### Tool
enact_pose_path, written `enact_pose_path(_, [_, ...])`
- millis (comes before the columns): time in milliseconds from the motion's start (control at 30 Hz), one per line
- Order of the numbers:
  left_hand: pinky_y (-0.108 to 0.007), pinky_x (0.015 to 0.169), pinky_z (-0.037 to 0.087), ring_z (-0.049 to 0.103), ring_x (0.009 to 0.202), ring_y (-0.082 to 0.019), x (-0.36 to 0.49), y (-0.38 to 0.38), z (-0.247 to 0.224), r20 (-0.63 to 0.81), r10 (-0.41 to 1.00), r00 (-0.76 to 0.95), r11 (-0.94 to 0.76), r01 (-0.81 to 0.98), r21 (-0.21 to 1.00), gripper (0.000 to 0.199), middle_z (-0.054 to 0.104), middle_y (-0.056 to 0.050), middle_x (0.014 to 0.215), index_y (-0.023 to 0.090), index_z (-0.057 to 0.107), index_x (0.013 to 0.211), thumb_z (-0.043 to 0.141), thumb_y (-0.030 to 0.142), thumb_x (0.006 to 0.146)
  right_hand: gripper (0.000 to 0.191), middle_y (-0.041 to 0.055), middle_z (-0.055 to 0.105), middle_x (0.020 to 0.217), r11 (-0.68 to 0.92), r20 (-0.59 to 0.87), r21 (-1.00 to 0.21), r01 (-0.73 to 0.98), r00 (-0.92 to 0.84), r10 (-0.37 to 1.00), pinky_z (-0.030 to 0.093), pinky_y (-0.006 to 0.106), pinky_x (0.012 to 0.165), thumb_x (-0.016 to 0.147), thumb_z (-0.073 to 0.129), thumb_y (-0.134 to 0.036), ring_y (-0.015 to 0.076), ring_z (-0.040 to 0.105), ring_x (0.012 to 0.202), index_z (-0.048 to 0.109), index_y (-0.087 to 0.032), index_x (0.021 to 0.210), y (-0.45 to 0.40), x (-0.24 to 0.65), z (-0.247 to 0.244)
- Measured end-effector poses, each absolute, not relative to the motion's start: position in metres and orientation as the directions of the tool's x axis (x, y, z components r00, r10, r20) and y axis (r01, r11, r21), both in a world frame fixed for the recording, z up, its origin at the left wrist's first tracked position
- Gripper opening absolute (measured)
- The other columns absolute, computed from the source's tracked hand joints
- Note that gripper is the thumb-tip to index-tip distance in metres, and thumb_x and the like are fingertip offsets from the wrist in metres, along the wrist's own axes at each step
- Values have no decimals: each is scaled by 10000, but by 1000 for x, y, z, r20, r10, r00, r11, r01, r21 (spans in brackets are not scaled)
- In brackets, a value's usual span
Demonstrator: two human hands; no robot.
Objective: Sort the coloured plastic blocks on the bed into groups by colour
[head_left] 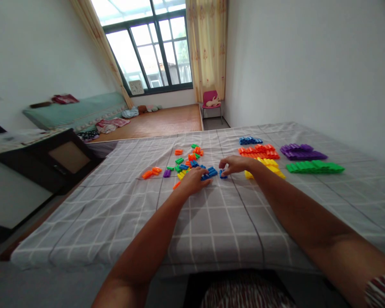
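My left hand [195, 180] is low over the mixed pile of small tube-shaped plastic pieces. Its fingers are apart, with the tips at a cluster of blue pieces [211, 172]. Just to the right, my right hand [232, 164] has its thumb and fingers closed around a blue piece [223, 174] at the bedspread. Part of that piece is hidden by the fingers. Orange pieces [192, 157], green pieces [179, 161] and yellow pieces [181, 175] lie loosely around my left hand. A purple piece [167, 173] and several orange pieces [152, 172] lie farther left.
On the right are single-colour groups: blue [250, 140], red-orange [259, 151], yellow [269, 167], purple [303, 151] and green [315, 167]. All rest on a grey checked bedspread [211, 239]. Beyond it are a wooden platform [170, 122] and a pink chair [211, 99]; a dark cabinet [45, 160] stands left.
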State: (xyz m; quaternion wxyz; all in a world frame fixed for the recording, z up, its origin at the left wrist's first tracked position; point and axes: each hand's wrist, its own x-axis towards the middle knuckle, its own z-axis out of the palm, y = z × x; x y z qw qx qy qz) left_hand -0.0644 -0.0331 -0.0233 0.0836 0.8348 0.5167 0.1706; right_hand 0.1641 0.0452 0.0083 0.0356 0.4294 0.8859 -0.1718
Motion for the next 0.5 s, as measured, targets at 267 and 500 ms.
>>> enact_pose_path(267, [-366,917,469,614,1024,-266,-64,-32,-22,84,903,422,-430,882,193,361,668,-92,1046,202,651,1115,654,328,777,435,42,707,1052,648,-217,-192,737,-676,704,464,238,718,664,751,-309,200,649,908,685,-205,1082,36,151,1])
enact_pose_path(500, [-325,828,494,654,920,-235,-49,-8,18,47,890,453,-455,880,135,332,705,-58,1009,228,655,1083,659,342,771,440,22,709,1040,690,-175,-193,697,-717,675,461,221,714,658,759,-296,180,648,901,685,-233,1088,52,194,25])
